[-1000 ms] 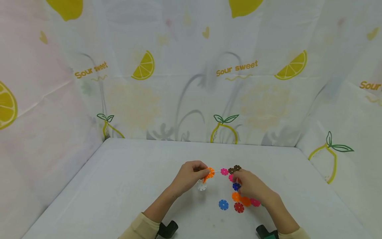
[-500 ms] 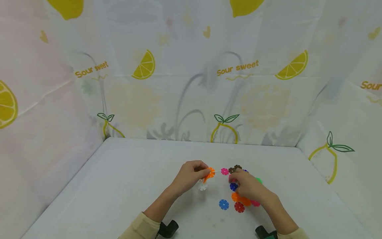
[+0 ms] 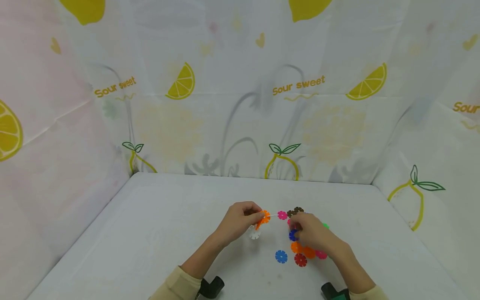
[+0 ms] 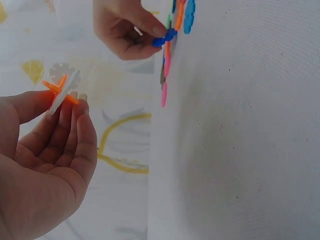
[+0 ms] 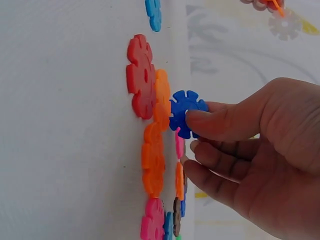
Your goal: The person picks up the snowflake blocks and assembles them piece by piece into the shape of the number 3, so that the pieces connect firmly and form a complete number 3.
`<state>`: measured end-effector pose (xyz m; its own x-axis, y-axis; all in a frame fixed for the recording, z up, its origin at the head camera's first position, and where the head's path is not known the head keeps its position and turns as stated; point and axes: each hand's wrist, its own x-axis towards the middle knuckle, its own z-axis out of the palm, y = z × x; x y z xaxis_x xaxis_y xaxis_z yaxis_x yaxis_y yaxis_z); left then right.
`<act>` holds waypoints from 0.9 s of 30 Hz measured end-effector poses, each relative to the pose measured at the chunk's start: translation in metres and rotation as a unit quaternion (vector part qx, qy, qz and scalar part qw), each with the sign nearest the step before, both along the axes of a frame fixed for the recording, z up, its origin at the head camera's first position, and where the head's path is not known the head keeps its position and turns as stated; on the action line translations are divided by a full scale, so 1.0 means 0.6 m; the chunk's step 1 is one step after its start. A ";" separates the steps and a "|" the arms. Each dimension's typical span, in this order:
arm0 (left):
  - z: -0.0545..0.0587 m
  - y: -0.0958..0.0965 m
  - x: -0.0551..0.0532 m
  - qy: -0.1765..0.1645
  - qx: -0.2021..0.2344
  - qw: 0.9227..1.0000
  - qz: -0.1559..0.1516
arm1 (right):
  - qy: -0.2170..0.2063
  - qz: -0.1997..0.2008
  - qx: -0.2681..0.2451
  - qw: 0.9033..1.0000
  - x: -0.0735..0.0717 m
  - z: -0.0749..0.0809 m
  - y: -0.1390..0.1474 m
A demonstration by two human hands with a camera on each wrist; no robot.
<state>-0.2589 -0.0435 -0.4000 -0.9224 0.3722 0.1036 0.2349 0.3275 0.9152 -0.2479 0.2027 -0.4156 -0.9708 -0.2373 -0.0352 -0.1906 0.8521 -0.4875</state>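
Right wrist view: my right hand pinches a blue disc near orange discs on the surface; left wrist, my left hand pinches an orange-and-white cluster. I'd best keep edges uncovered.

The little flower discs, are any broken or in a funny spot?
Nothing plainly looks broken. The dark blue disc in the right hand has even notches, so those look meant to be there. The light blue disc lies by itself, apart from the red disc, but that's hardly odd. Some are partly hidden.
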 end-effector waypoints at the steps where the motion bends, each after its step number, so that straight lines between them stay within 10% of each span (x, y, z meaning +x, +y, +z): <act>1: 0.000 0.000 0.000 0.000 0.000 1.000 0.000 | 0.001 0.004 -0.007 1.000 0.000 0.002 0.002; 15: 0.000 -0.002 0.000 -0.002 0.005 1.000 -0.001 | -0.009 0.067 -0.154 0.986 -0.007 0.028 0.012; 27: 0.002 0.000 0.000 0.004 0.003 1.000 -0.005 | -0.043 0.091 -0.281 0.954 -0.003 0.045 0.017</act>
<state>-0.2589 -0.0433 -0.3986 -0.9178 0.3803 0.1138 0.2457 0.3192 0.9153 -0.2495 0.2128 -0.3888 -0.9110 -0.4064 0.0701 -0.2497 0.4084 -0.8780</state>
